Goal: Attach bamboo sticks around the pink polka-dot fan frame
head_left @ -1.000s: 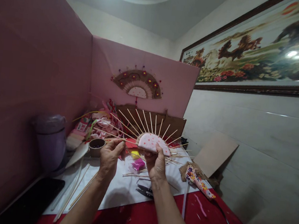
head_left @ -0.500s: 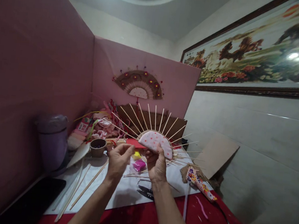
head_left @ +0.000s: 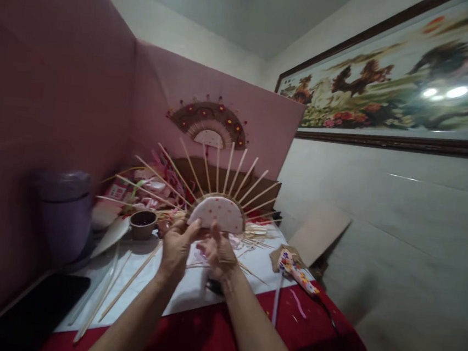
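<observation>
A fan frame (head_left: 217,213) is held up in front of me: a pale half-round piece with small red dots, and thin wooden sticks spreading from its curved edge. My left hand (head_left: 176,246) grips its lower left corner, thumb on the front and fingers behind. Just under the straight lower edge is my right hand (head_left: 220,251), fingers apart and slightly blurred; whether its thumb tip touches the fan is hard to tell. A finished-looking brown fan (head_left: 212,124) with red and yellow flowers is on the pink panel behind.
A small brown cup (head_left: 143,225) stands left of my hands, near a purple lidded container (head_left: 62,219). Loose sticks (head_left: 131,278) lie on the white sheet. At right is a flower-patterned glue gun (head_left: 297,272) with a cord. A black phone-like slab (head_left: 34,311) lies front left.
The fan frame has moved left and levelled out. My left hand, free before, now grips its left corner, while my right hand has loosened its hold. The view has shifted slightly.
</observation>
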Available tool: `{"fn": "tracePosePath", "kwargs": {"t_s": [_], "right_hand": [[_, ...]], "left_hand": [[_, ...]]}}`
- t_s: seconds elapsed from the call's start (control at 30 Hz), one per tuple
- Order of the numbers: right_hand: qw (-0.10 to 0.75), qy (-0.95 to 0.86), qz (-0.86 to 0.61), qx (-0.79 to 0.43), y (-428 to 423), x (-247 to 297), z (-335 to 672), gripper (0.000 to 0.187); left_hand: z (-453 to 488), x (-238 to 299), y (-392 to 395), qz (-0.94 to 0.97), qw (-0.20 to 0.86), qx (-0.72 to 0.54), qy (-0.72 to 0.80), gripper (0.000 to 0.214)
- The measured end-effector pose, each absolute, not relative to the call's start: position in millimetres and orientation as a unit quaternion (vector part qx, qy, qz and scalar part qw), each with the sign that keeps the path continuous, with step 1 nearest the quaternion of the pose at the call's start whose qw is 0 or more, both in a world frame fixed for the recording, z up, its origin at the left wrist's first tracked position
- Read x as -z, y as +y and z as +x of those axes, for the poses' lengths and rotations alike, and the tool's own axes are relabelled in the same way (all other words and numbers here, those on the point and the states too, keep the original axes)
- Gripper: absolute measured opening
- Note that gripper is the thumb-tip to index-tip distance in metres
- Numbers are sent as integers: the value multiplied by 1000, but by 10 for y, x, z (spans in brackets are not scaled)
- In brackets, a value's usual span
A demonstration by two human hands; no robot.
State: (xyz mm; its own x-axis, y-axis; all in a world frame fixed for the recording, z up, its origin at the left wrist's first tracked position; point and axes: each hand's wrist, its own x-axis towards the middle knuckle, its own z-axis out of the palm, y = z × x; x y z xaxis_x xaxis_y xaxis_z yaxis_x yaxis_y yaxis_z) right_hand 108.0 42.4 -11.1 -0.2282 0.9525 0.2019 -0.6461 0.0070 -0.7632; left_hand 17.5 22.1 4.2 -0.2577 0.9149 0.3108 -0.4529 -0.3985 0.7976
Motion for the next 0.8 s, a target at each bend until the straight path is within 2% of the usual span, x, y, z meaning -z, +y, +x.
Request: {"fn": "tracePosePath", "kwargs": {"t_s": [0.1,0.23,0.3,0.4,0.47,0.53,0.6,0.7,0.8], "right_hand": [[532,-444,-203,-692,391,31,1078,40],[481,-544,-294,-621,309,-16,1282,34],[472,-600,-415,-495,266,-9,1564,23],[492,-630,-586,-133,216,20,2230,13],[417,-594,-688,13,194,66,2737,17],[283,-564,-774,46,180,153,3177,22],[189,-550,-813,22,181,279,3481,35],[157,-639,-753,12,214,475,3672,42],[175,-681,-710,29,262,582,3684,33]], "left_hand": [[132,-78,232,410,381,-769,308,28],[127,-119,224,392,381,-783,297,23],[143,-131,213,381,388,-789,286,23],[165,-135,205,376,407,-785,277,27],[170,-128,209,379,414,-779,281,29],[170,-119,215,380,417,-775,284,29],[168,-114,220,378,416,-776,287,29],[165,-116,224,376,416,-776,287,31],[161,-117,229,374,418,-776,287,31]]}}
